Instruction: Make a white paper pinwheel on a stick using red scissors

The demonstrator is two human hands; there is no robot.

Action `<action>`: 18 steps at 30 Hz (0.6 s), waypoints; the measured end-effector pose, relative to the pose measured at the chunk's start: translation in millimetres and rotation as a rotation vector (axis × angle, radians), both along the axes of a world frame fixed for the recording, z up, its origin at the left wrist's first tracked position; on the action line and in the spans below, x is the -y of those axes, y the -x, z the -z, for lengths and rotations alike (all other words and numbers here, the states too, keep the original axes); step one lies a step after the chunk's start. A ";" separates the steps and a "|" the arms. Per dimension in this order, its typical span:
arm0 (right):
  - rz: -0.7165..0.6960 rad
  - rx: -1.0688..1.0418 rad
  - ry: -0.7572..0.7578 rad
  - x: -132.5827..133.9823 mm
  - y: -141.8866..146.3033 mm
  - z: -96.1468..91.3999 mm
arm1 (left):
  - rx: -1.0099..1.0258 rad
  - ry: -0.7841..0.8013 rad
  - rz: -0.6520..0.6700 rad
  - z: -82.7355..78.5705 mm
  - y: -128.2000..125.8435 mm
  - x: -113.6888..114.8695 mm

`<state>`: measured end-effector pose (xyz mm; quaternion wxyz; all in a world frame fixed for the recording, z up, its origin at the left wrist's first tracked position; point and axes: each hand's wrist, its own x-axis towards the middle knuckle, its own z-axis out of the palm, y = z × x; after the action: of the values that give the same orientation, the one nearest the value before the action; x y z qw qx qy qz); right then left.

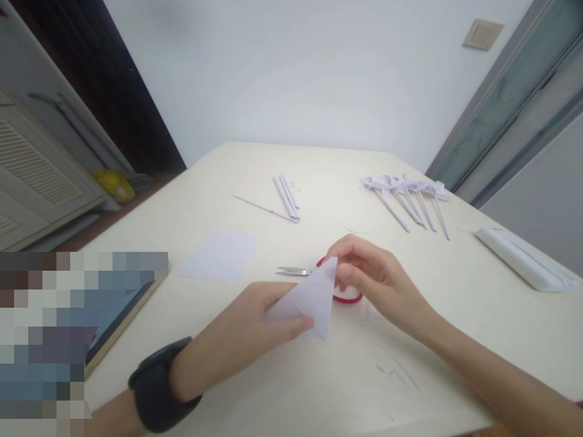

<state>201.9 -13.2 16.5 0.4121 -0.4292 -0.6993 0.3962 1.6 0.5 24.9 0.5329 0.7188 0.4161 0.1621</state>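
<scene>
A white sheet of paper [314,297], folded to a pointed shape, is held above the table. My left hand [255,321] grips its lower left part, thumb across the front and the other fingers mostly hidden behind. At the upper right corner, my right hand [378,276] has its fingers curled at the paper's edge, with the index fingertip partly behind it. Scissors [294,271] with red handles lie on the table behind the paper, blades to the left, handles partly covered by the paper and right hand. A flat square of white paper [221,254] lies to the left.
Rolled paper sticks [286,197] and a thin stick [264,209] lie farther back on the table [328,164]. Several paper pinwheels [405,188] on sticks are at the back right. A white plastic pack [523,258] lies at the right edge. Paper scraps [392,370] lie nearby.
</scene>
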 end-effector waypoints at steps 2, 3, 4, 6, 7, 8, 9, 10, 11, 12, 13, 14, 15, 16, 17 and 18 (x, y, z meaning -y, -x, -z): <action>0.134 0.144 -0.114 -4.5 -7.7 -3.3 | 0.072 0.078 -0.059 -2.7 1.3 -1.8; 0.169 0.242 -0.151 -6.6 -10.8 -2.7 | 0.109 0.124 -0.077 -3.7 2.1 -2.5; 0.165 0.335 -0.168 -8.3 -13.1 -0.5 | 0.147 0.165 -0.091 -4.2 3.1 -3.1; 0.074 0.504 -0.147 -10.3 -14.3 8.0 | 0.212 0.233 -0.099 -3.4 5.3 -3.8; 0.037 0.570 -0.136 -10.6 -13.3 13.2 | 0.242 0.252 -0.106 -2.0 6.5 -3.8; -0.004 0.623 -0.148 -10.5 -11.8 18.2 | 0.271 0.267 -0.115 -0.1 7.6 -3.7; -0.044 0.670 -0.155 -10.3 -10.0 22.5 | 0.299 0.280 -0.124 2.0 8.4 -3.4; -0.058 0.693 -0.163 -10.2 -8.3 25.6 | 0.326 0.287 -0.135 4.1 9.1 -3.1; -0.068 0.703 -0.170 -10.1 -7.1 27.4 | 0.347 0.289 -0.146 5.8 9.5 -2.7; -0.061 0.700 -0.171 -10.2 -6.6 28.0 | 0.361 0.287 -0.162 7.1 9.6 -2.4; -0.043 0.690 -0.169 -10.6 -6.8 27.7 | 0.365 0.281 -0.174 7.7 9.4 -2.1; -0.021 0.681 -0.165 -11.1 -7.7 26.9 | 0.365 0.275 -0.182 7.7 9.0 -2.1; 0.001 0.677 -0.160 -11.7 -9.1 25.9 | 0.366 0.262 -0.190 7.1 8.5 -2.2; 0.019 0.682 -0.157 -12.4 -10.8 25.0 | 0.369 0.248 -0.205 6.3 7.7 -2.4; 0.028 0.695 -0.154 -13.1 -12.5 24.5 | 0.375 0.233 -0.229 5.2 6.9 -2.7; 0.030 0.713 -0.149 -13.8 -14.1 24.4 | 0.384 0.216 -0.261 4.2 6.1 -3.1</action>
<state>216.1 0.5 -7.9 0.1784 -0.5193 -0.8197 0.1632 -4.5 3.6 20.7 0.6505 0.5538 0.4115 0.3176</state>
